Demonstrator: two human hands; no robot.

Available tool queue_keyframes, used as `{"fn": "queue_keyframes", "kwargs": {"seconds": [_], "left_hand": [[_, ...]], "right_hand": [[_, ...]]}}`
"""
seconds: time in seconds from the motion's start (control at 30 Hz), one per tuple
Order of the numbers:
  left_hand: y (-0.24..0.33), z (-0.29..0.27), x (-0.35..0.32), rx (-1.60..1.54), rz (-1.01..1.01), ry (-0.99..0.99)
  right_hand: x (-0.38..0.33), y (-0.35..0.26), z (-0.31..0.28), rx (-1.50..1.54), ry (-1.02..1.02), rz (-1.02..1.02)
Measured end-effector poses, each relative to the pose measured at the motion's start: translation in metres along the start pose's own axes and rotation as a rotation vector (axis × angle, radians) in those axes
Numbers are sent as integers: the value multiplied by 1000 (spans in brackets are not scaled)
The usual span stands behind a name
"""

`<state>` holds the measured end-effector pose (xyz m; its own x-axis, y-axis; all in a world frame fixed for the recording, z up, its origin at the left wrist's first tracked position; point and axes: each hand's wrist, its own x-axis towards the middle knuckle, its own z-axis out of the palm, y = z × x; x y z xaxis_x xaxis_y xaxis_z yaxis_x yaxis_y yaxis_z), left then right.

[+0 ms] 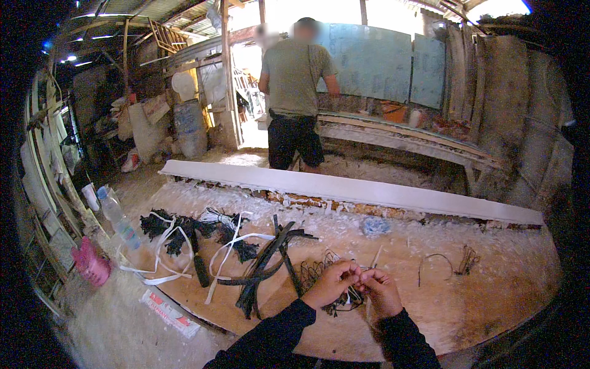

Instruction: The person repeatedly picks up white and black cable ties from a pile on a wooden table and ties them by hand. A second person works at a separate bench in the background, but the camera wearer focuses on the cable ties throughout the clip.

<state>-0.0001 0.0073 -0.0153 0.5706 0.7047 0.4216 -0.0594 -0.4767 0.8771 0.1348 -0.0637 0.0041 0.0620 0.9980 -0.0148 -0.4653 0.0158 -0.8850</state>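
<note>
My left hand (pixel 335 284) and my right hand (pixel 381 292) meet over the wooden board, thumbs and fingers pinched together. What lies between the fingertips is too small to make out. A pale thin strip (pixel 377 254) shows just beyond my right fingers. Under and beside my left hand is a tangle of thin dark wire (pixel 313 269). Further left lie black rubbery strips (pixel 264 270), crossed over one another. White flat bands (pixel 161 249) loop around dark frayed bunches (pixel 175 237). To the right are a curved dark wire (pixel 424 261) and a small wire bundle (pixel 468 261).
A long white moulding (pixel 350 187) runs along the board's far edge. Crumpled clear-blue plastic (pixel 375 226) lies near it. At left are a plastic bottle (pixel 120 218) and a pink glove (pixel 90 263). Another person (pixel 295 80) stands beyond, at a long bench (pixel 405 132).
</note>
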Motion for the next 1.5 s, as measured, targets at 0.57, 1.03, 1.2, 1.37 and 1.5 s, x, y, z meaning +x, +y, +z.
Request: {"fn": "queue_keyframes", "kwargs": {"seconds": [0.57,1.03,1.2,1.37,1.5], "left_hand": [[-5,-5,-1,-253,-269,28],[5,-12,1,85,55,-74],[5,-14,1,77,37,-66],[4,-15,0,-31,-61,-15],[4,-15,1,143,40,-5]], "right_hand": [[2,4,1,-167,63,-32],[5,6,-13,-413,-36,-161],[1,1,-7,-335,-72,-125],[-2,-3,-4,-257,-53,-43],[2,3,-8,-304,-36,-116]]}}
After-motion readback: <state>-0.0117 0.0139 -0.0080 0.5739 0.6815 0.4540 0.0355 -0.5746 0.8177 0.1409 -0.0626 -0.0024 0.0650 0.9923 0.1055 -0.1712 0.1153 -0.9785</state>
